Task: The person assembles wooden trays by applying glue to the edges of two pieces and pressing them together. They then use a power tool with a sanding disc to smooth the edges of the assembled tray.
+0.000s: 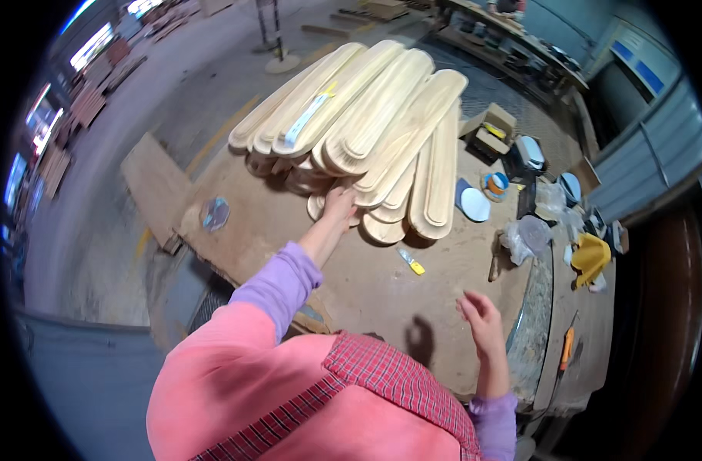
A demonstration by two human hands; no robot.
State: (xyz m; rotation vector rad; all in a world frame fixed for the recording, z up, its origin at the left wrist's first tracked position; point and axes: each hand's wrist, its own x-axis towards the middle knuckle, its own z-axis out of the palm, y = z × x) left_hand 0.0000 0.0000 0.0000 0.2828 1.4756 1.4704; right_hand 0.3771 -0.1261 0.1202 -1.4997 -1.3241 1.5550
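A heap of long pale wooden boards (381, 100) with rounded ends and recessed faces lies across the far middle of the worktable (366, 300). My left hand (339, 206) reaches to the heap's near end, fingers closed around the end of one board; part of the grip is hidden. Over the table's right side my right hand (481, 313) is raised, fingers loosely bent and apart, nothing visible in it. Between the hands lies a small flat tool (412, 262) with a yellow end. A pale blue strip (307, 119) with a yellow end rests on the boards.
Along the right stand an open cardboard box (489, 132), a roll of tape (494, 184), a white disc (474, 205), plastic bags (527, 237), a yellow cloth (590, 259) and an orange-handled tool (567, 349). A clear faceted object (215, 213) sits near the left edge.
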